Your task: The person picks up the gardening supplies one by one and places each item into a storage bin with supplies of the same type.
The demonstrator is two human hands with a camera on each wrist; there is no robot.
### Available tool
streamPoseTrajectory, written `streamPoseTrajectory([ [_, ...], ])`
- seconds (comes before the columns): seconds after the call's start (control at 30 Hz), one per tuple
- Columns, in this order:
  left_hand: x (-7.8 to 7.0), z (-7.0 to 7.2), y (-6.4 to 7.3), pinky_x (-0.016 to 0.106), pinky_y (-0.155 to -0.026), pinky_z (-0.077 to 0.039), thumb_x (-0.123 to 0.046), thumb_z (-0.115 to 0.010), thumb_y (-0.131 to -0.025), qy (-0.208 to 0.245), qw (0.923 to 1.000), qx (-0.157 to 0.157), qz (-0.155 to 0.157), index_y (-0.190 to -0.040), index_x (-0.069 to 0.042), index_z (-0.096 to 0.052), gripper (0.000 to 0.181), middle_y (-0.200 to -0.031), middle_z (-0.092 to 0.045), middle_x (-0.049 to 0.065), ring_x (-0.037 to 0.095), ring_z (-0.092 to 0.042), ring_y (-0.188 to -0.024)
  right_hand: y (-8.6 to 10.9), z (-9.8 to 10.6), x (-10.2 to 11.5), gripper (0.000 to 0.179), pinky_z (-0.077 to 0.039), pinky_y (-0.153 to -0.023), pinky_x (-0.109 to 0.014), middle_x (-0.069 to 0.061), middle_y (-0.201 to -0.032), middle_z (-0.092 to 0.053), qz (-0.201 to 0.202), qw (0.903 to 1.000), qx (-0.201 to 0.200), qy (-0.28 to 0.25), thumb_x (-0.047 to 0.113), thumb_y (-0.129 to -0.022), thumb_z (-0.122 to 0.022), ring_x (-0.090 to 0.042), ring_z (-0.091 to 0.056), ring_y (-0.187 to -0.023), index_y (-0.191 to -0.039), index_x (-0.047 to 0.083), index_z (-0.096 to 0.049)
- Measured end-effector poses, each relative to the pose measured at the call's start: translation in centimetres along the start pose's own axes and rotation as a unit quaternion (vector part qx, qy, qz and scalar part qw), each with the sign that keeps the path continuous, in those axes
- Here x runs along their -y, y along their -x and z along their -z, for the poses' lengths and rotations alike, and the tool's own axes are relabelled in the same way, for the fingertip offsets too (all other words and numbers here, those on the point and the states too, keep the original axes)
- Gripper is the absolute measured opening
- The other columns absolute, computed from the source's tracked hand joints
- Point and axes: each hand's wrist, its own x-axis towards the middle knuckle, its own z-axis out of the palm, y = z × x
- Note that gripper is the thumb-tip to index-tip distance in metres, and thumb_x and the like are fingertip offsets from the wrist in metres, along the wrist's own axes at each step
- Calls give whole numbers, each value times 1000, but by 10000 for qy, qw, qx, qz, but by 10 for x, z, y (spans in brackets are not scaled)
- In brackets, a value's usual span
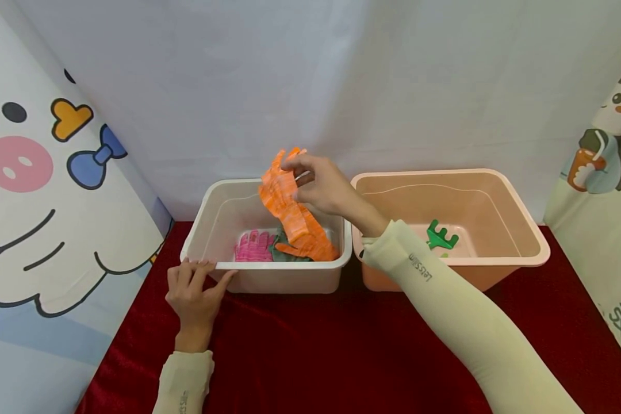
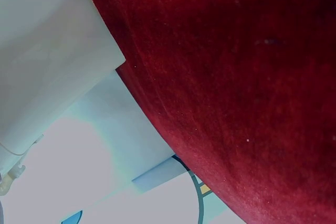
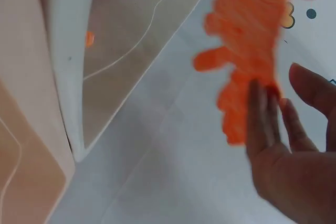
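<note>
My left hand holds the front left rim of a white plastic bin, fingertips over the edge and thumb along the outside. Above that bin my right hand has its fingers on the fingertip end of an orange knit glove, which hangs cuff down. In the right wrist view, two fingers overlap the blurred glove and the thumb stands apart from it. More orange glove lies inside the bin, beside a pink glove and a partly hidden grey-green one. The left wrist view does not show the left hand.
Close on the right stands a peach bin with a small green toy rake inside. Both bins rest on dark red cloth. Behind them hangs a pale backdrop, with cartoon-printed panels at the left and right.
</note>
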Motion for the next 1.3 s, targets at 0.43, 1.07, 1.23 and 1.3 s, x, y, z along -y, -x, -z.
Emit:
streamPoseTrajectory([
  [0.43,-2,2,0,52,-55,-49,-60,-70,-70,-26,9998,167,44,-84,-6,-73,56,-79,-62,16,34,-51,-69,7,4,5,49,-49,-80,-26,-5,-114,-59,24,9997,-196,142,-10,-79,-62,-17,-58,-99,-123,9,-57],
  [1.07,-3,1,-1,53,-57,-50,-60,-70,-70,-68,9997,202,81,-83,-6,-73,56,-80,-62,16,34,-53,-71,46,21,-6,46,-51,-81,-34,-9,-117,-58,194,9936,-463,-1009,-13,-80,-60,-22,-58,-102,-122,5,-56],
  [1.23,-2,2,-1,54,-57,-50,-62,-69,-70,-108,9997,212,81,-83,-6,-73,58,-81,-62,15,34,-52,-71,62,25,-11,44,-50,-82,-34,-7,-120,-57,138,9946,-478,-913,-9,-82,-62,-21,-58,-104,-123,6,-56],
  [1.3,-2,3,-1,54,-57,-50,-62,-69,-70,-104,9997,224,79,-82,-5,-73,58,-81,-63,16,34,-52,-71,68,26,-13,44,-50,-84,-34,-6,-121,-56,118,9945,-481,-927,-7,-82,-63,-21,-57,-106,-124,7,-55],
])
